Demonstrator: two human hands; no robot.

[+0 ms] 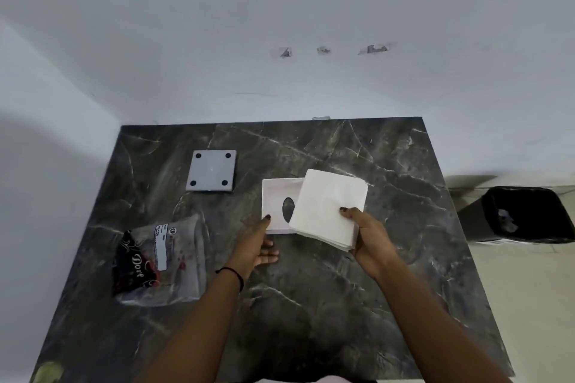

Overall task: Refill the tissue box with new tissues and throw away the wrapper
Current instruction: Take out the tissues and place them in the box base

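Note:
A white square tissue box [275,199] with an oval slot lies on the dark marble table [311,305]. My left hand [258,242] grips its near left corner. My right hand [367,236] holds a thick stack of white tissues [329,205] tilted over the box's right half, hiding that side. The clear plastic wrapper [165,261] with black and red print lies flat on the table at the left, apart from both hands.
A grey square plate [211,171] with a hole in each corner lies behind and left of the box. A black bin [525,214] with a dark liner stands on the floor beyond the table's right edge. A white wall rises behind the table.

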